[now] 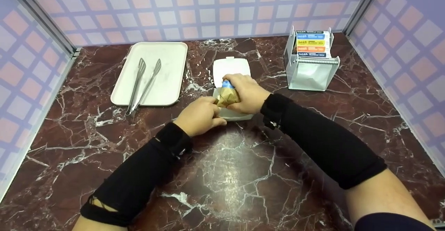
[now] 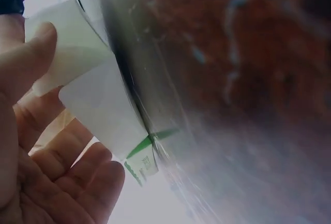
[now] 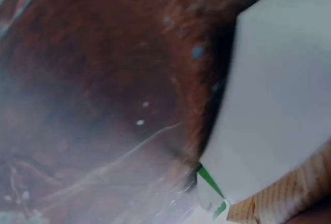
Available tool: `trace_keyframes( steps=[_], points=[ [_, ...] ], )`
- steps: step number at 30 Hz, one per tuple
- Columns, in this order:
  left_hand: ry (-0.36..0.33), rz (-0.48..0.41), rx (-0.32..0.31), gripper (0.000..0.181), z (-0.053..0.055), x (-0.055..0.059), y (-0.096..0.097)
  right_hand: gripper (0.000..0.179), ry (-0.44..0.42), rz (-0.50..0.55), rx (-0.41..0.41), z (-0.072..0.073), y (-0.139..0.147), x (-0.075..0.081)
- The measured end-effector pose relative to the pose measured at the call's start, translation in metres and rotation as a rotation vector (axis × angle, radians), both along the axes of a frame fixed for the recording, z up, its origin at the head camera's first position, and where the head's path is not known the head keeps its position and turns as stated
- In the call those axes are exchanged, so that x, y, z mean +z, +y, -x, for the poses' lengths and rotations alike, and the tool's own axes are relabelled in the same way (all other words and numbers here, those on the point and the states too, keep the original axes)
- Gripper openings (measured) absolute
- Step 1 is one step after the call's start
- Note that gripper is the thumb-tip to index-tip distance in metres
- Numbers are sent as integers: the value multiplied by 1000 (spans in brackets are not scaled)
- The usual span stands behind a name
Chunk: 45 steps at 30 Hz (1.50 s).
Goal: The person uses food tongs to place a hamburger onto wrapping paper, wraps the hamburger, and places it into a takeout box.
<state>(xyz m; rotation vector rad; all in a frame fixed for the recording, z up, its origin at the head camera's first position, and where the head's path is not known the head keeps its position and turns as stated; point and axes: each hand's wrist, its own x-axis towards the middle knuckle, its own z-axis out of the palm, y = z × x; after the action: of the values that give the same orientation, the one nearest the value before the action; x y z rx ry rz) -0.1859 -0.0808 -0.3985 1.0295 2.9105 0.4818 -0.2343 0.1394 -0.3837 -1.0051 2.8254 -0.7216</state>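
Note:
A white clamshell box (image 1: 232, 67) stands on the table with its lid raised at the back. My right hand (image 1: 248, 93) grips a packet (image 1: 228, 97) in tan printed paper with a blue patch, over the box's lower half; what is inside the paper is hidden. Around the box's front left corner curls my left hand (image 1: 200, 116), its thumb against the front wall. From the left wrist, the box wall (image 2: 101, 107) shows beside the thumb, with the other fingers loosely bent. The right wrist view shows the box side (image 3: 274, 89) and tan paper (image 3: 279, 198).
To the left, a cream tray (image 1: 170, 85) carries metal tongs (image 1: 138, 83), their joined end past its front edge. A rack (image 1: 311, 73) at the back right holds several colourful printed packs. Patterned wall panels (image 1: 205, 12) enclose the marbled table (image 1: 240, 182).

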Motion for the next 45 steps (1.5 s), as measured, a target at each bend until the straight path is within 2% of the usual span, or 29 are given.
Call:
trace_keyframes(
  steps=[4,10,13,16,19,23,25,28,30,32,33,35,38,41,45],
  points=[
    [-58,-7,48,33,0,0,-3,86,-1,-35,18,2,0,-4],
    [-154,-99,178,32,4,1,-3,89,19,-96,59,3,-2,-8],
    [-194,-142,234,45,5,2,-3,90,46,-139,96,4,-4,-10],
    [-229,-166,246,73,5,3,-1,91,65,-182,122,4,-7,-14],
    [-224,-137,224,96,6,5,1,89,71,-213,128,4,-10,-16],
    [-204,-79,200,103,7,7,3,86,50,-215,124,4,-11,-15],
    [-201,-62,186,105,8,8,4,89,21,-213,127,4,-11,-12],
    [-194,-37,164,104,10,9,6,108,-91,-164,101,6,-7,-7],
    [-194,-23,160,104,11,9,7,120,-218,-95,53,9,-2,-2],
    [-197,0,169,104,11,10,8,122,-335,-5,-20,13,3,3],
    [-195,12,176,105,11,11,8,117,-369,43,-65,16,7,4],
    [-190,33,197,110,10,13,10,100,-385,127,-139,24,13,6],
    [-180,46,211,119,9,16,15,72,-291,187,-217,35,20,4],
    [-171,56,185,122,9,17,19,50,-227,153,-197,40,25,1],
    [-150,94,130,113,12,16,22,38,-186,3,-80,36,22,-2]
  ],
)
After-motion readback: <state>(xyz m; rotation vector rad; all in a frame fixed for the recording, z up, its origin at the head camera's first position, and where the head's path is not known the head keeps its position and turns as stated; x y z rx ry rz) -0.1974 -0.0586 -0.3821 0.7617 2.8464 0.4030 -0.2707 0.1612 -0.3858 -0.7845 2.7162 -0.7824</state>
